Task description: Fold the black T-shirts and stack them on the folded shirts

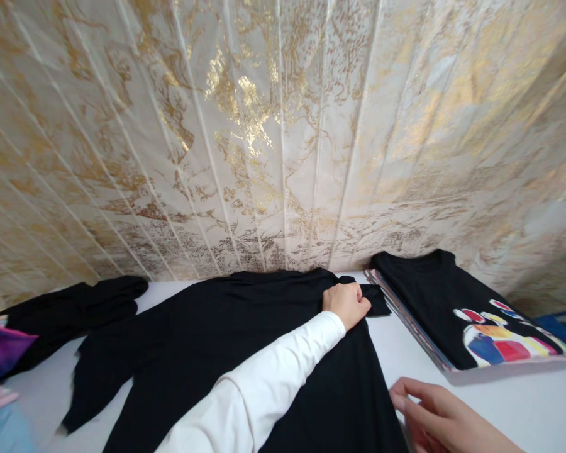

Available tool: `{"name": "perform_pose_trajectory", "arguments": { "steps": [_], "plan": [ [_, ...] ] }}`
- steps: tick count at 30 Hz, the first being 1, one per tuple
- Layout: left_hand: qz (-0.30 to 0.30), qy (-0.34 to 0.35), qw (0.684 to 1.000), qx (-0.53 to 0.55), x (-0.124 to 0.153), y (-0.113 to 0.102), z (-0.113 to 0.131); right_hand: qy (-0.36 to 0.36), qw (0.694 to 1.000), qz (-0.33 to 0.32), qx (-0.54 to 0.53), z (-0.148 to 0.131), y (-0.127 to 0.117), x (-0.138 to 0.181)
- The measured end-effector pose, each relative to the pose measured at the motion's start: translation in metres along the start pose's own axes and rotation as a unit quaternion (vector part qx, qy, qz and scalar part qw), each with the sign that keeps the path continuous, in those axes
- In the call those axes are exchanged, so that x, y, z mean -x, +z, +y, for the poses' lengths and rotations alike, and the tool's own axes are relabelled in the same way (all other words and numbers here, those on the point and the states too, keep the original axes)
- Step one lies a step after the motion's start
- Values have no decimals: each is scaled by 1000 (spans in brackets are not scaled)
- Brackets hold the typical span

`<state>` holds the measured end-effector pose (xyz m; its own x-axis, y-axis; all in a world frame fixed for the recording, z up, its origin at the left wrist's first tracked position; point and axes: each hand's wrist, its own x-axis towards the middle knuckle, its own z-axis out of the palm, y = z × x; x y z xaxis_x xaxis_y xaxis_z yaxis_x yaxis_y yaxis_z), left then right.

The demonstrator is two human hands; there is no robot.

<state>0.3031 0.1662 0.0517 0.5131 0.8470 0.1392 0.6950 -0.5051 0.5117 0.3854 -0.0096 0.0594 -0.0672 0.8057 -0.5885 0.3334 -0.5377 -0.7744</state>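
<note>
A black long shirt [245, 352] lies spread out, one sleeve reaching to the left and its neckline toward the patterned backdrop. My left hand [346, 305], in a white sleeve, crosses over it and is closed in a fist on the cloth at the right shoulder. A short flat piece of the right sleeve [377, 300] sticks out beyond that fist. Lower down, my right hand [441, 415] has thumb and forefinger brought together at the shirt's right side edge; its other fingers are curled and partly hidden.
On the right sits a stack of folded clothes, topped by a black T-shirt [424, 302] with a colourful print. Left are a crumpled black garment [85, 308], a purple cloth [2, 346] and light blue cloth [4, 428]. Gold-patterned curtain [283, 138] rises behind the white table [514, 402].
</note>
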Motion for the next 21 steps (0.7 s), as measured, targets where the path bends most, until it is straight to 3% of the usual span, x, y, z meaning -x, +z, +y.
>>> {"name": "perform_pose_trajectory", "arguments": {
  "steps": [4,8,11,15,18,21],
  "plan": [
    [22,1,1000,1,0,-1,-4,-2,1000,-9,29,-8,2,-12],
    [41,0,999,8,3,1,-12,16,996,-26,85,-8,-4,-5],
    [51,7,999,15,5,2,-15,-35,995,4,94,-6,-12,4],
    [55,16,998,16,6,3,-16,-151,989,5,-5,1,-13,-3],
    [56,16,998,11,7,2,-15,-143,984,-35,-99,4,-8,-12],
    [57,16,998,7,7,1,-16,-112,973,-35,-201,0,-1,-8]
  ]
}}
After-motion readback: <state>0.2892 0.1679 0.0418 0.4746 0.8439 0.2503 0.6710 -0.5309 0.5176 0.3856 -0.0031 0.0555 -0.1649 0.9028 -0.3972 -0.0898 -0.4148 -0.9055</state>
